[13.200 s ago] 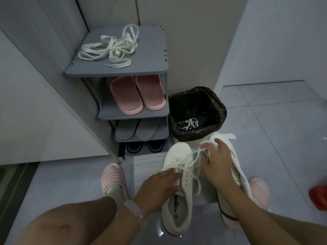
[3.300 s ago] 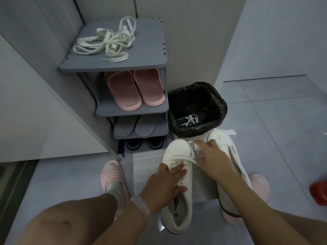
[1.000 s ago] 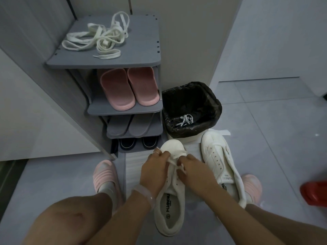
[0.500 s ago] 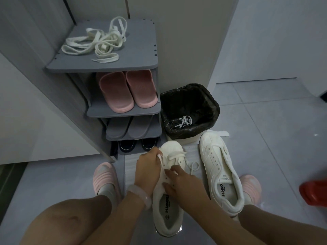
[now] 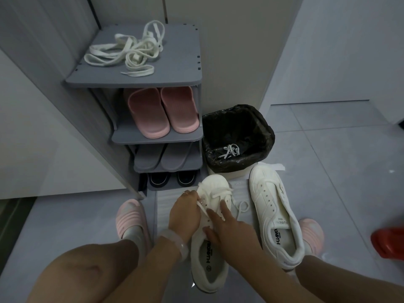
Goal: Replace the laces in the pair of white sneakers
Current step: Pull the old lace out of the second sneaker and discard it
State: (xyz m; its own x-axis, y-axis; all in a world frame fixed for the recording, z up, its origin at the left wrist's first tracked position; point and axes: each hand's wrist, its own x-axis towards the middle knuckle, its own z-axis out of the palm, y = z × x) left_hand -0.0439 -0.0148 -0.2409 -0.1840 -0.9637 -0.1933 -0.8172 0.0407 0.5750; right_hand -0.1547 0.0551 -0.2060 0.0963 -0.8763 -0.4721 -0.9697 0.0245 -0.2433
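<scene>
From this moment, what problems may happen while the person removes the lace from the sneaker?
The left hand pinches the lace on the left sneaker; a hard pull might snag it in the eyelets. The lace's loose loop lies beside the right sneaker and may catch under it.

Dim, flat indoor light; wide-angle edge distortion.
</scene>
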